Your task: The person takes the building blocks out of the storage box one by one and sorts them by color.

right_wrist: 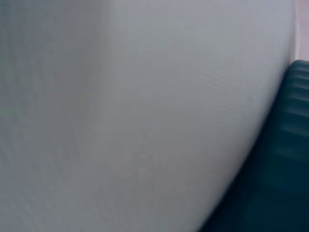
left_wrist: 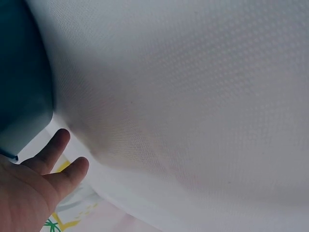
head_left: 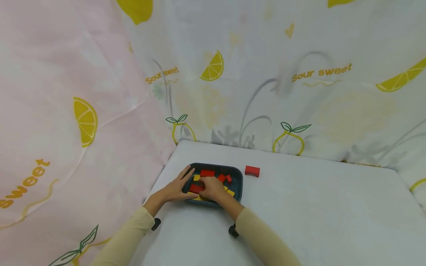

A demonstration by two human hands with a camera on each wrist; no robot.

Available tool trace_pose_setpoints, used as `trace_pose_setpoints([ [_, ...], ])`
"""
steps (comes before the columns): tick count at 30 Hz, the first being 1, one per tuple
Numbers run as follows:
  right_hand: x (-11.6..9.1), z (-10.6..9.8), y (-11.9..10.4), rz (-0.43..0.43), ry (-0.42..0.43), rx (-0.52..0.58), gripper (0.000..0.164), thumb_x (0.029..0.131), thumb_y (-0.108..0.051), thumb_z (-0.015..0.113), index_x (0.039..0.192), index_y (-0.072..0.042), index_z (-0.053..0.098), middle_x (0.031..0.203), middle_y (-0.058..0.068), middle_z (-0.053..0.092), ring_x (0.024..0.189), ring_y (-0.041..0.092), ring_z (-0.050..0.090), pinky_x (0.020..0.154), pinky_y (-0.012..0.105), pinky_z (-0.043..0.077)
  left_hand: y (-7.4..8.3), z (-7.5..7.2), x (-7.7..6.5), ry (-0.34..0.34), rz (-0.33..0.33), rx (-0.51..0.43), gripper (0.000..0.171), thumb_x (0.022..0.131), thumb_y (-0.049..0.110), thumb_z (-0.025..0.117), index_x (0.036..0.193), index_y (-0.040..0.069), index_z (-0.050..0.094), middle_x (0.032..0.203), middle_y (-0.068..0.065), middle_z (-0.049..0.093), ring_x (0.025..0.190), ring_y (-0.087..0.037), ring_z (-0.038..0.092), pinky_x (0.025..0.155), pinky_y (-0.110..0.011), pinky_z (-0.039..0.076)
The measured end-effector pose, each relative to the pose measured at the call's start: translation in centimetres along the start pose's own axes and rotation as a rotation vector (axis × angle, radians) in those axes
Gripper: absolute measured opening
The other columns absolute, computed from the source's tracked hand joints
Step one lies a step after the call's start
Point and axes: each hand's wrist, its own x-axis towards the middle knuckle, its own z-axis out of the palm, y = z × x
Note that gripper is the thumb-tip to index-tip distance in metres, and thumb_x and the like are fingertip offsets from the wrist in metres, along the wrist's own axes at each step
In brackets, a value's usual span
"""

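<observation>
In the head view the right hand covered the middle of the dark tray, so the blocks under its palm were hidden and whether its fingers gripped one could not be told; the left hand hid the tray's left rim; both sleeves ran off the bottom edge; the left wrist view showed only two fingers and a cropped corner of the tray; the right wrist view was blurred, with the tray cut by the right edge and the counter featureless.

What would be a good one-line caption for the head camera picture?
Left hand steadies a dark tray of red and yellow blocks while the right hand reaches in.
</observation>
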Motion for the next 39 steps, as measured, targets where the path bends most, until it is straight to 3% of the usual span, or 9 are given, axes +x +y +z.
trace_pose_setpoints([
  [8,-0.1,0.3,0.2,0.022,-0.034,-0.159,0.040,0.081,-0.034,0.081,0.116,-0.016,0.072,0.097,-0.003,0.072,0.075,0.012,0.056,0.069,0.030,0.054,0.2,0.4,-0.3,-0.003,-0.013,-0.026,0.104,0.083,0.060,0.071,0.160,0.025,0.010,0.168,-0.003,-0.001,0.146,-0.040,0.030,0.109,-0.062,0.036],
  [13,0.1,0.4,0.2,0.037,-0.044,-0.206,0.033,0.080,-0.039,0.082,0.102,-0.015,0.075,0.083,-0.004,0.066,0.071,0.013,0.053,0.066,0.029,0.051,0.2,0.4,-0.3,0.009,-0.015,-0.026,0.104,0.083,0.060,0.070,0.160,0.024,0.011,0.168,-0.003,-0.001,0.146,-0.040,0.029,0.109,-0.062,0.036],
  [17,0.1,0.4,0.6,0.019,-0.030,-0.140,0.033,0.081,-0.038,0.081,0.102,-0.013,0.076,0.085,-0.003,0.066,0.072,0.013,0.054,0.063,0.028,0.050,0.2,0.3,-0.4,0.004,-0.018,-0.030,0.105,0.082,0.060,0.070,0.161,0.024,0.010,0.168,-0.004,-0.001,0.146,-0.040,0.029,0.110,-0.062,0.036],
  [26,-0.1,0.3,1.5,-0.022,0.043,0.138,0.039,0.085,-0.032,0.077,0.117,-0.009,0.072,0.111,0.006,0.071,0.099,0.019,0.064,0.089,0.037,0.055,0.2,0.0,-0.3,0.012,-0.019,-0.031,0.105,0.082,0.061,0.071,0.160,0.026,0.011,0.168,-0.003,-0.001,0.147,-0.039,0.029,0.110,-0.063,0.035],
  [39,-0.4,0.1,1.4,-0.062,0.078,0.216,0.035,0.087,-0.023,0.076,0.117,-0.005,0.072,0.115,0.009,0.069,0.099,0.020,0.062,0.092,0.038,0.054,0.2,0.3,-0.1,0.011,-0.024,-0.049,0.107,0.081,0.061,0.072,0.160,0.027,0.008,0.168,-0.002,-0.002,0.146,-0.037,0.029,0.110,-0.062,0.036],
])
